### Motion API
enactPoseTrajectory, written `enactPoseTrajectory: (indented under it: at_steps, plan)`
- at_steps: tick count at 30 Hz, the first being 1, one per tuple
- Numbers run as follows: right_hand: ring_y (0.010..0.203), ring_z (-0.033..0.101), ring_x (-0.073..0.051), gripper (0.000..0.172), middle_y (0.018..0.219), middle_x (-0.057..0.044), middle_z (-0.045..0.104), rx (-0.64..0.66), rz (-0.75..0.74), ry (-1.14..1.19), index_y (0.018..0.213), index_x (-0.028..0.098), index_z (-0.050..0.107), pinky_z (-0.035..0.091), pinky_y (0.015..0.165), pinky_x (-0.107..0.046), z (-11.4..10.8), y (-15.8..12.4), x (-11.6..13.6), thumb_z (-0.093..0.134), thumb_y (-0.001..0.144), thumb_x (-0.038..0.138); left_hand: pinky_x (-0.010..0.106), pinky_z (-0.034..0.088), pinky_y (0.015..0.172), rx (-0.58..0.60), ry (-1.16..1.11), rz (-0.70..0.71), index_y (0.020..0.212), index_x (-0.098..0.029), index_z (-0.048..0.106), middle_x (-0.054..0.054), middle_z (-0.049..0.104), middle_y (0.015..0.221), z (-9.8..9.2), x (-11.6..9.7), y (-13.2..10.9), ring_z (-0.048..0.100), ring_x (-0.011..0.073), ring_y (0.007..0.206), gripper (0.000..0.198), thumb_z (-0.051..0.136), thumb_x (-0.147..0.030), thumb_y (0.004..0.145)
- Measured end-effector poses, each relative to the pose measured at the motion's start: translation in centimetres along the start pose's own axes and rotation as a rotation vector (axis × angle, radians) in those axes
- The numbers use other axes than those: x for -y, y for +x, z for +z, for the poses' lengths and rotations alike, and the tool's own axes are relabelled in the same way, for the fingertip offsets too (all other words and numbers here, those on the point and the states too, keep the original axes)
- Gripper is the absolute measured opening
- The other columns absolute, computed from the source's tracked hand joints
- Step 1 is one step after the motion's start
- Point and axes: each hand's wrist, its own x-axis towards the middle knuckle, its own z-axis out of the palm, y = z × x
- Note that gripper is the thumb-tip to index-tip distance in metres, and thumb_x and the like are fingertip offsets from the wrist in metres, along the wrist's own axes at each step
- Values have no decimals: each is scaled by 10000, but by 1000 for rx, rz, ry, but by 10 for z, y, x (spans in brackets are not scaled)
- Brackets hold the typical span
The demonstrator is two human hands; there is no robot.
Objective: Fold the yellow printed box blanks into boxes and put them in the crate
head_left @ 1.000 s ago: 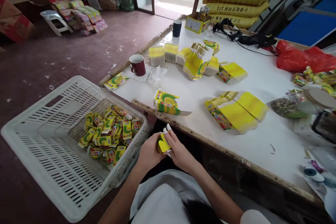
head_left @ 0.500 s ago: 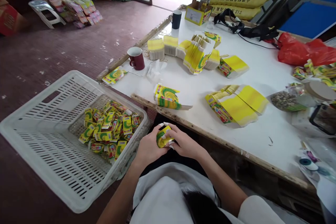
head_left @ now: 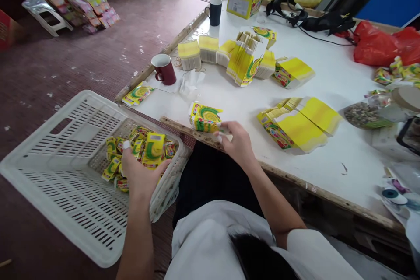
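My left hand [head_left: 141,170] hovers over the white plastic basket [head_left: 74,192], thumb and fingers spread wide. Just past its fingers a small yellow-green carton [head_left: 154,145] appears loose above the pile of small filled cartons [head_left: 113,169] in the basket. At the table's front edge lies a stack of flattened yellow cartons [head_left: 206,117]. My right hand [head_left: 236,142] is at the right end of that stack, fingertips and thumb pinching the end of a flat carton; how many they grip is hidden.
Further stacks of flat cartons [head_left: 300,124] lie on the white table [head_left: 229,105]. A maroon mug [head_left: 166,72], a dark mug [head_left: 215,13] and crumpled tissue [head_left: 191,85] stand or lie toward the left edge. A jar [head_left: 364,113] and red plastic bag [head_left: 387,43] are at right.
Both hands held a small carton together over the lap. Now my left hand has moved left over the basket and let the carton go; my right hand has moved up to the flat carton stack.
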Motion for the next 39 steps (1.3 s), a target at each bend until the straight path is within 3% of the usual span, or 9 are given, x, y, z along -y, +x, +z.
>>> enactPoseTrajectory:
  at_steps: [2, 5, 11, 20, 26, 30, 32, 35, 39]
  plan:
    - [1053, 601, -307, 194, 1089, -149, 660, -27, 94, -217, 1086, 162, 658, 481, 941, -453, 2, 25, -4, 664, 912, 249, 554, 394, 1156, -33, -96, -55, 1479, -156, 315, 227, 425, 1518, -3, 7, 3, 471, 380, 1392, 1096, 888, -457, 594]
    - [1024, 575, -328, 189, 1062, -165, 636, 33, 175, -390, 1032, 157, 657, 456, 889, -457, 11, 47, -10, 710, 881, 258, 514, 480, 1084, 79, -256, -103, 1444, -199, 344, 208, 479, 1488, 9, 5, -9, 575, 328, 1297, 888, 817, -421, 727]
    - [993, 562, -307, 238, 1039, -144, 611, 54, 166, -470, 1008, 169, 615, 436, 854, -424, 20, 55, -19, 732, 876, 329, 431, 560, 967, 262, -465, -85, 1348, -229, 440, 139, 639, 1323, 47, -9, -40, 704, 235, 1080, 681, 779, -398, 782]
    - [1007, 573, -303, 241, 1066, -152, 624, 36, 187, -470, 980, 166, 598, 447, 878, -422, 19, 59, -10, 766, 816, 222, 425, 565, 951, 368, -536, -108, 1277, -210, 485, 131, 690, 1228, 53, -15, -52, 718, 219, 1007, 568, 744, -422, 818]
    - [821, 583, -228, 245, 875, -39, 618, -19, 110, -117, 982, 212, 498, 454, 748, -333, 18, 22, 7, 632, 794, 130, 445, 582, 916, 417, -915, -245, 1375, -258, 424, 150, 642, 1282, 73, -19, -63, 710, 257, 1065, 802, 777, -598, 741]
    - [624, 505, -142, 253, 731, 49, 529, 262, 63, 292, 880, 243, 432, 379, 589, -242, 34, -34, 24, 601, 737, 120, 457, 547, 981, 328, -1126, -275, 1316, -269, 543, 129, 633, 1282, 75, -40, -63, 652, 281, 1169, 757, 473, -828, 809]
    - [581, 444, -115, 267, 699, 71, 480, 405, 98, 511, 822, 251, 389, 330, 536, -222, 45, -59, 32, 606, 722, 132, 425, 555, 945, 290, -1201, -298, 1182, -240, 625, 102, 671, 1116, 70, -52, -60, 670, 260, 1056, 684, 437, -802, 842]
    - [635, 433, -105, 286, 769, 67, 497, 404, 182, 760, 878, 245, 421, 347, 565, -216, 58, -79, 39, 670, 747, 193, 327, 568, 777, 193, -1404, -388, 923, -207, 643, 24, 597, 797, 65, -64, -51, 625, 178, 761, 533, 608, -722, 792]
    - [632, 403, -94, 478, 815, 73, 495, 443, 223, 820, 1039, 240, 481, 332, 556, -214, 66, -81, 41, 793, 678, 215, 221, 475, 544, 43, -1482, -514, 783, -197, 596, -41, 486, 638, 67, -64, -43, 472, 98, 542, 618, 753, -774, 627]
